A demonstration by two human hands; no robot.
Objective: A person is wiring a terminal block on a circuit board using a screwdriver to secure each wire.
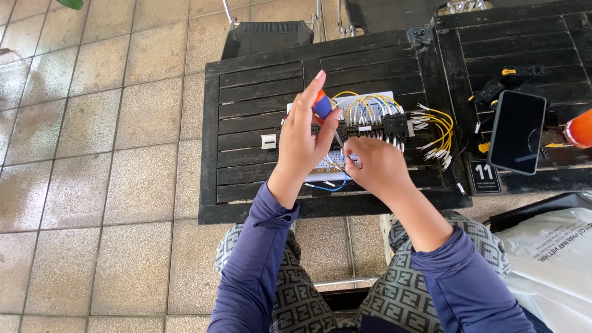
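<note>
My left hand (pixel 305 139) is raised over a dark slatted table (pixel 246 92) and grips a screwdriver with a blue and orange handle (pixel 322 105), its shaft pointing down at a white perforated board (pixel 364 102). A row of black terminal blocks (pixel 385 126) sits on that board, with yellow wires (pixel 441 132) looping out to the right. My right hand (pixel 375 163) rests on the board's near side, fingers pinched on a thin wire near the terminals. A blue wire (pixel 330 187) lies under my hands.
A dark phone (pixel 517 131) leans on a second black table (pixel 512 49) at the right, beside a small numbered sign (pixel 484 177) and an orange object (pixel 581 128). A folding chair (pixel 266 34) stands behind. A white plastic bag (pixel 549 259) lies at my right knee.
</note>
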